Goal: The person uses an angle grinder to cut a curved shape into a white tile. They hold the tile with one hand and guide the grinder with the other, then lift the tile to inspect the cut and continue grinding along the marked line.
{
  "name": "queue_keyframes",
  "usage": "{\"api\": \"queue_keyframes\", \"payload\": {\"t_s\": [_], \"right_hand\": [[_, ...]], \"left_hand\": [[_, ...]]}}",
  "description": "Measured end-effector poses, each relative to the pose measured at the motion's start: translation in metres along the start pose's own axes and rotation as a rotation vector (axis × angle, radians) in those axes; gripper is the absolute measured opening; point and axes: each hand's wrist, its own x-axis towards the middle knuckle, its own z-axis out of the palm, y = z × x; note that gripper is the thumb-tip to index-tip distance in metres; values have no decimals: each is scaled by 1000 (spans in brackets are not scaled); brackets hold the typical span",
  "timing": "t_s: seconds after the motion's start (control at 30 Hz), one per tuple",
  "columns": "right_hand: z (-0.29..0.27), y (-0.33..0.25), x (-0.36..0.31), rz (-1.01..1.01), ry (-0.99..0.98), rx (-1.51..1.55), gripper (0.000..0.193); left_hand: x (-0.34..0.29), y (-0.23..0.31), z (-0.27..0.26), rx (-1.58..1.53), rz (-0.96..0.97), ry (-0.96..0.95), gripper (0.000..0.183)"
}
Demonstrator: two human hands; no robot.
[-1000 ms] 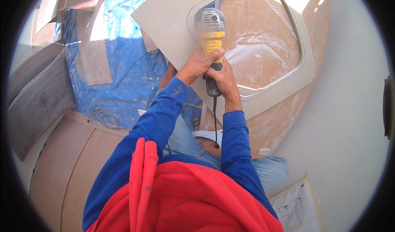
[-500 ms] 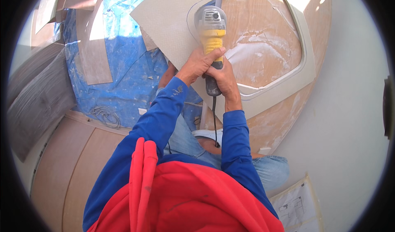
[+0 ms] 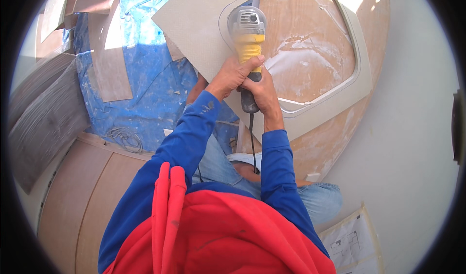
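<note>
Both of my hands are wrapped round a yellow and black angle grinder (image 3: 250, 46). My left hand (image 3: 230, 76) grips the body where yellow meets black, its thumb laid across the top. Just below, my right hand (image 3: 263, 90) closes on the black handle, and a cord trails from its end towards my legs. The grinder's grey head is over the left edge of a large rounded cut-out in a pale panel (image 3: 191, 24). A thin pencil-like line runs round that opening. The disc under the head is hidden.
Under the panel lies dusty plywood (image 3: 306, 46). Blue sheeting (image 3: 145, 70) covers the floor at left, with a wood strip (image 3: 110, 60) and a coiled cable (image 3: 125, 138) on it. A grey wall-like surface (image 3: 403, 128) rises at right. A paper drawing (image 3: 352, 245) lies at lower right.
Very little differs. The grinder and both hands have shifted a few pixels left together with the scene; my grip is the same.
</note>
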Motion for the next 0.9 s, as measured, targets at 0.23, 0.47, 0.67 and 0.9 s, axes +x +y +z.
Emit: {"api": "queue_keyframes", "payload": {"t_s": [0.23,0.47,0.67,0.9], "right_hand": [[-1,-1,1,16,-14,-1,48],[-2,-1,1,27,-19,4,50],[-2,2,1,10,3,-18,49],[-2,2,0,-14,3,-17,49]], "left_hand": [[1,1,-2,25,-7,-8,69],[1,1,-3,26,-15,-3,70],[1,-1,2,-18,21,44,62],[-1,-2,5,-19,64,60,60]]}}
